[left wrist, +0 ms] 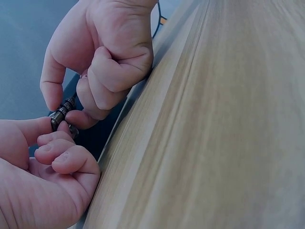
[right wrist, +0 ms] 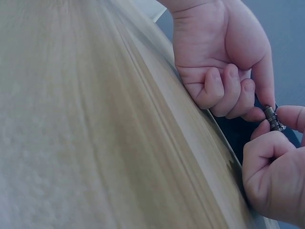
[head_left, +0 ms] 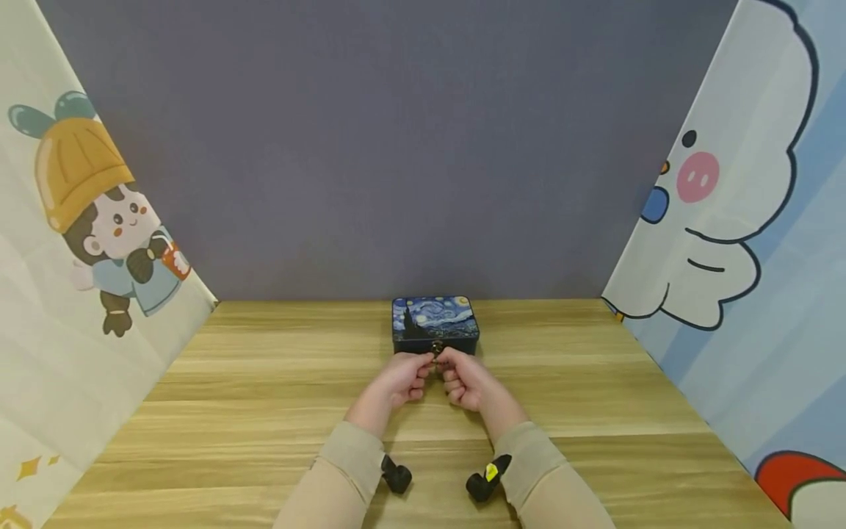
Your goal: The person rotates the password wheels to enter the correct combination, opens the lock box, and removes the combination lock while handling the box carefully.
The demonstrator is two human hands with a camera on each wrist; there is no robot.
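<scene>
A dark blue tin box (head_left: 435,319) with a painted starry night sky on its lid lies closed at the far side of the table. At its front hangs a small bronze combination padlock (left wrist: 61,113) with ridged dials, below a bronze clasp (head_left: 437,347). My left hand (head_left: 405,378) pinches one end of the padlock between thumb and forefinger, its other fingers curled. From the opposite side my right hand (head_left: 466,378) pinches the other end, thumb and forefinger touching the dials (right wrist: 274,120). The digits are too small to read, and fingertips partly hide the padlock.
The wood-grain table (head_left: 264,411) runs back to a grey panel (head_left: 396,147) just behind the tin. Printed cartoon curtains stand at the left (head_left: 40,353) and right (head_left: 740,367). Black wrist-worn cameras (head_left: 396,476) hang at both cuffs.
</scene>
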